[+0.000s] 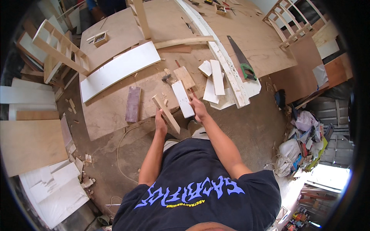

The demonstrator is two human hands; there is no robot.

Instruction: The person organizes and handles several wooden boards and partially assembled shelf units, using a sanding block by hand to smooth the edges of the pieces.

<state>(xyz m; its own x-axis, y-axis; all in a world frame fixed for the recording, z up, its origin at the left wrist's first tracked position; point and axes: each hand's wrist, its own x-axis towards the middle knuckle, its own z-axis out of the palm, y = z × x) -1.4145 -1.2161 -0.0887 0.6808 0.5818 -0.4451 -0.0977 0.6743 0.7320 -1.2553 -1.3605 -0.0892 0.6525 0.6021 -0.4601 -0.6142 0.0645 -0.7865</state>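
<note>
My left hand (160,122) is closed on a bare wooden block (166,114), which it holds tilted at the table's near edge. To its right, my right hand (198,109) grips the side of a white-faced wooden block (182,99). A small gap separates the two blocks. Just beyond the white-faced block lie a hammer (167,78), its handle mostly hidden, and a short light wood piece (184,77). Left of my left hand, a purplish-brown block (133,104) rests on the tabletop.
A long white board (121,70) lies across the wooden table (104,115). White offcuts (217,79), a long white-edged beam (227,65) and a green-handled handsaw (241,57) are to the right. Wooden frames (63,46) stand at the left; bags (290,150) and scraps lie at the right.
</note>
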